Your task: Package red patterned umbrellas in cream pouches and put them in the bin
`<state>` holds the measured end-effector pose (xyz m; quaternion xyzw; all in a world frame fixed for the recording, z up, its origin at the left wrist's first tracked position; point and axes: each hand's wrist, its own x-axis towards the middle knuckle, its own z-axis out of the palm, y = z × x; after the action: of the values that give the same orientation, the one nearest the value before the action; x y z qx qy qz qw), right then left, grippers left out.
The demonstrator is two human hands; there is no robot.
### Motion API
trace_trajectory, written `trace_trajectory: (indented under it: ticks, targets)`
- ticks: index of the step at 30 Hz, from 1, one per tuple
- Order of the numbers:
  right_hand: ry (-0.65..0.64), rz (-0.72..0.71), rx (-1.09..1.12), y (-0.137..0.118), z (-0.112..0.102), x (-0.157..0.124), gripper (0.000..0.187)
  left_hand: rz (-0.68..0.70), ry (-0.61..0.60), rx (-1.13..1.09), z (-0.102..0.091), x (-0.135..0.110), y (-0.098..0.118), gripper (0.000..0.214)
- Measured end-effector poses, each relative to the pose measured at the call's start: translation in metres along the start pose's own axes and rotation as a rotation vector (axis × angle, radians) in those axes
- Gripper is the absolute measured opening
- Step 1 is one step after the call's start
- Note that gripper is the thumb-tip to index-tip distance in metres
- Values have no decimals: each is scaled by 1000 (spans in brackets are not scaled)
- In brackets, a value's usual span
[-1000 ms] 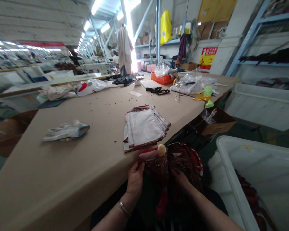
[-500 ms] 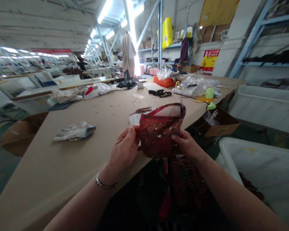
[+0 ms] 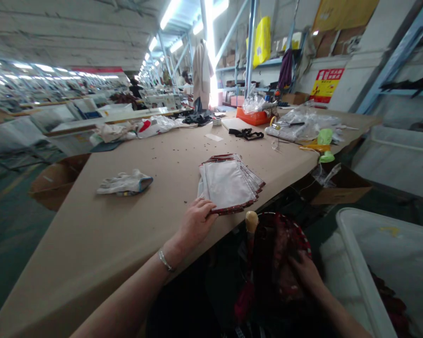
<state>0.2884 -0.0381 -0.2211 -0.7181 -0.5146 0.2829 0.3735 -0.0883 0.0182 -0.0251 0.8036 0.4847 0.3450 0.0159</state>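
Observation:
A fanned stack of white-backed fabric pieces (image 3: 229, 180) with dark red patterned edges lies near the table's front edge. At its near left corner, my left hand (image 3: 197, 220) is closed on the edge of the top fabric piece. My right hand (image 3: 305, 270) is low at the right, over dark red patterned fabric (image 3: 280, 244) in a round-rimmed holder below the table edge. Blur and shadow hide what its fingers do. A rounded wooden-looking knob (image 3: 251, 219) sticks up beside that fabric.
A white work glove (image 3: 125, 183) lies left on the brown table (image 3: 155, 225). Farther back are black straps (image 3: 246, 134), an orange tray (image 3: 253, 117) and clear plastic bags (image 3: 303, 126). A white bin (image 3: 391, 244) and a cardboard box (image 3: 341, 192) stand at the right.
The dark red patterned piece that both hands held up is now down on the stack, white side up. My right hand has let go and moved down right to the fabric below.

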Motion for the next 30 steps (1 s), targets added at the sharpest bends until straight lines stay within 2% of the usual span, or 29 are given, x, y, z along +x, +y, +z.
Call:
trace_trajectory:
  ticks: [2, 4, 7, 10, 14, 20, 26, 30]
  targets:
    - [-29, 56, -101, 25, 11, -7, 39, 32, -54, 106, 4, 3, 2, 13]
    - [-68, 60, -174, 46, 15, -7, 54, 32, -105, 169, 7, 5, 3, 14]
    - [-61, 19, -189, 58, 12, -3, 69, 32, -172, 203, 10, 6, 0, 14]
    - [-28, 26, -155, 47, 2, -3, 69, 27, -203, 234, 11, 8, 0, 18]
    - [-21, 15, -99, 21, -6, -18, 68, 58, -219, 251, 8, 11, 6, 14]
    - [-30, -21, 37, -6, -2, -43, 57, 33, -254, 222, 9, 17, 6, 18]
    - [-97, -59, 63, -28, -2, -48, 52, 19, -211, 98, 13, 20, -7, 29]
    - [-149, -52, 71, -31, 0, -50, 50, -19, -209, 28, 13, 23, -8, 21]
